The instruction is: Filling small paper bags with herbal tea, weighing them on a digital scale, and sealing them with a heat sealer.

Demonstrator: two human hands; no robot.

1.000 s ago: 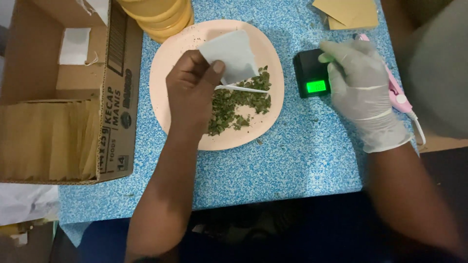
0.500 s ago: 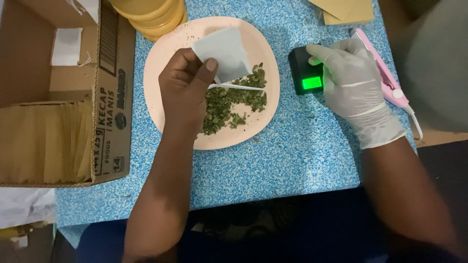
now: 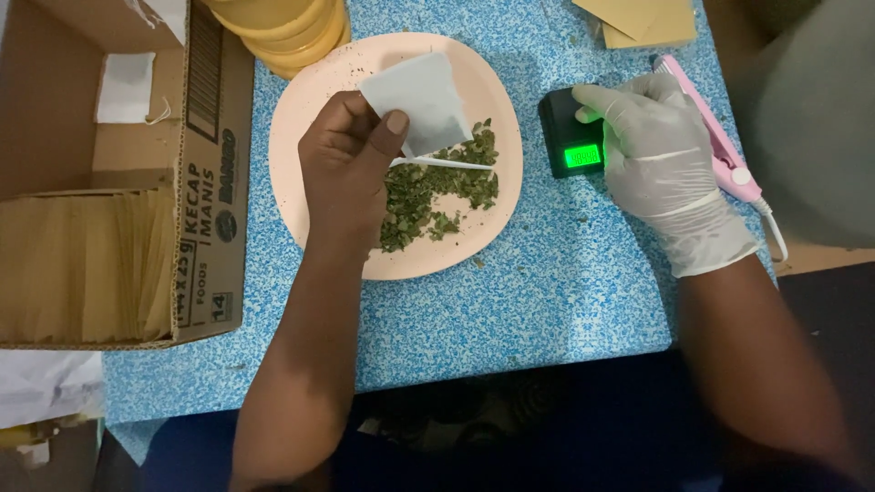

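Observation:
My bare left hand (image 3: 351,164) is over a pale pink plate (image 3: 314,91) and pinches a small white paper sachet (image 3: 419,100) between thumb and fingers. A white spoon handle (image 3: 447,164) shows just under the sachet, its grip hidden by my fingers. A heap of dried green leaf bits (image 3: 428,191) lies on the plate right of my hand. My right hand (image 3: 661,155), in a white glove, rests its fingers on a small black pocket scale (image 3: 570,141) with a lit green display.
An open cardboard box (image 3: 196,182) with stacked brown envelopes stands at the left on the blue speckled table (image 3: 547,292). Yellow stacked plates (image 3: 292,27) sit at the top. A pink sealer tool (image 3: 706,128) lies beyond my right hand, and brown envelopes (image 3: 638,18) lie at the top right.
My left hand has raised the sachet slightly on the plate. My right hand has stayed on the scale; the whole view has shifted a little.

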